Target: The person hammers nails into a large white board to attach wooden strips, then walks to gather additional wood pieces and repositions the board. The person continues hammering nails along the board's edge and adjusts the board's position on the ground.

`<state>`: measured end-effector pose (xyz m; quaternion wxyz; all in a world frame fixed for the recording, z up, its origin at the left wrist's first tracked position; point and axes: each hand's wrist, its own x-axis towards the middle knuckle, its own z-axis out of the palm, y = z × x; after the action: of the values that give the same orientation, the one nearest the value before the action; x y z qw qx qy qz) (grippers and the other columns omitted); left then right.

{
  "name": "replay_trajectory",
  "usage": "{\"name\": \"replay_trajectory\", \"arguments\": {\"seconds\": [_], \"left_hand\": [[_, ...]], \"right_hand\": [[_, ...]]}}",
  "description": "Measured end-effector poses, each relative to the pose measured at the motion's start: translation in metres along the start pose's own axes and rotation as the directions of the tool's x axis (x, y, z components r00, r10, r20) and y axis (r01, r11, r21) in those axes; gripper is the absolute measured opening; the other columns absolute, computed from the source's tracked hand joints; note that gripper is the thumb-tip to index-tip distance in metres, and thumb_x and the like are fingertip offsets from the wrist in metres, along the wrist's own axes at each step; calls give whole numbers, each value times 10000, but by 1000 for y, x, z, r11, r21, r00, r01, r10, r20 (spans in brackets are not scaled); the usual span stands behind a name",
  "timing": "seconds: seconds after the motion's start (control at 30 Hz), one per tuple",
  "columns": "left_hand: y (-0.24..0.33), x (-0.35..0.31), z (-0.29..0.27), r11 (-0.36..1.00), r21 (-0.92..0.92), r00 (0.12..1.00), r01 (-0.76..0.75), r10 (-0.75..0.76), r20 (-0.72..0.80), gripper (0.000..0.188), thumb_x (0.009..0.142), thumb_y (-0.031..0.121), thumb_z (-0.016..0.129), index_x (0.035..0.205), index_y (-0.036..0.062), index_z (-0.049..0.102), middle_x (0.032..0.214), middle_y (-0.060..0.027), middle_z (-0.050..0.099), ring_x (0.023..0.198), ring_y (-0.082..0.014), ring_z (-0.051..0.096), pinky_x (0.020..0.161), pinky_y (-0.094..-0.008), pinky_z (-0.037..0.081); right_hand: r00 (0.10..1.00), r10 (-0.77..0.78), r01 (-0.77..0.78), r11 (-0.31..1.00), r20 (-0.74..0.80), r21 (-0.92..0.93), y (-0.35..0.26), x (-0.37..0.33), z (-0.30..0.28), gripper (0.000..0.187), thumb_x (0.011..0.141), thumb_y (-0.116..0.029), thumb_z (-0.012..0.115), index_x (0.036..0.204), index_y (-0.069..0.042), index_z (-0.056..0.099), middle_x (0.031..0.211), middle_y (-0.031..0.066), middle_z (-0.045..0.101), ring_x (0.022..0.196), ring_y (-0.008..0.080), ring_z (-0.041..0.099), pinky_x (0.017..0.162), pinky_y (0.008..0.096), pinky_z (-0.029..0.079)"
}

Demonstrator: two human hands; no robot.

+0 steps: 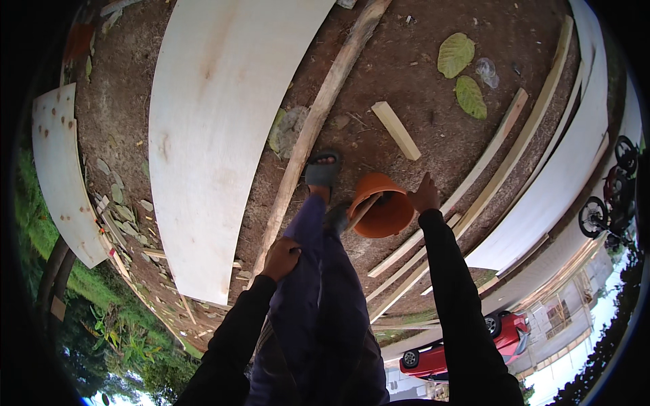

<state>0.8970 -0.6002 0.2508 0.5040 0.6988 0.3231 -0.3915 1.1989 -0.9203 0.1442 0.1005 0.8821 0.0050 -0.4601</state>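
An orange bucket (366,183) is tilted beside my feet, its mouth turned toward me. My right hand (424,195) is closed at the right side of its rim, though the fingertips are partly hidden. A wooden stick or handle (363,210) pokes out of the bucket; its lower end is out of sight inside. My left hand (281,258) has its fingers curled against the knee of my purple trousers (305,233). Whether those fingers pinch the cloth I cannot make out. One foot in a dark sandal (322,170) stands left of the bucket.
A long rough pole (321,111) lies left of my feet, beside a large pale plywood sheet (210,128). Ahead lies a short wood block (396,130). Long timber strips (521,145) and another sheet (562,189) are at the right. A red car (433,358) and a motorcycle (613,193) stand beyond.
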Motion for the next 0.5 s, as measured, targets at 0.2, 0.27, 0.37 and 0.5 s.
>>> {"name": "replay_trajectory", "arguments": {"seconds": [0.2, 0.27, 0.37, 0.5], "left_hand": [[10, -26, -20, 962, -165, 973, 218, -200, 116, 199, 843, 169, 680, 966, 13, 677, 923, -159, 626, 934, -326, 635, 826, -417, 498], [12, -49, -37, 959, -218, 977, 183, -154, 146, 211, 879, 168, 652, 1010, 3, 663, 933, -144, 633, 928, -293, 638, 816, -388, 500], [-3, -103, -76, 855, -476, 978, 206, -159, 136, 230, 938, 170, 603, 1078, -6, 653, 1033, -103, 673, 974, -215, 645, 829, -343, 505], [-43, -187, -130, 734, -310, 792, 604, -597, 131, 248, 946, 185, 597, 1090, -10, 652, 1013, -102, 683, 972, -170, 639, 839, -311, 495]], "right_hand": [[927, -316, 367, 880, 204, -303, -3, -4, 35, 583, 836, -170, 689, 1374, -176, 467, 1222, 156, 581, 1132, 346, 596, 867, 503, 560], [915, -331, 394, 851, 229, -346, 2, -6, 38, 367, 882, -156, 614, 1244, -179, 555, 1124, 125, 618, 1100, 332, 617, 859, 499, 551], [949, -262, 308, 890, 175, -336, 31, -8, 33, 202, 903, -168, 575, 1094, -163, 640, 1043, 113, 641, 1063, 329, 638, 858, 498, 545], [985, -157, 170, 918, 67, -357, 87, 1, 5, 173, 902, -207, 573, 1027, -141, 672, 1036, 117, 644, 1028, 344, 651, 858, 514, 540]]}}
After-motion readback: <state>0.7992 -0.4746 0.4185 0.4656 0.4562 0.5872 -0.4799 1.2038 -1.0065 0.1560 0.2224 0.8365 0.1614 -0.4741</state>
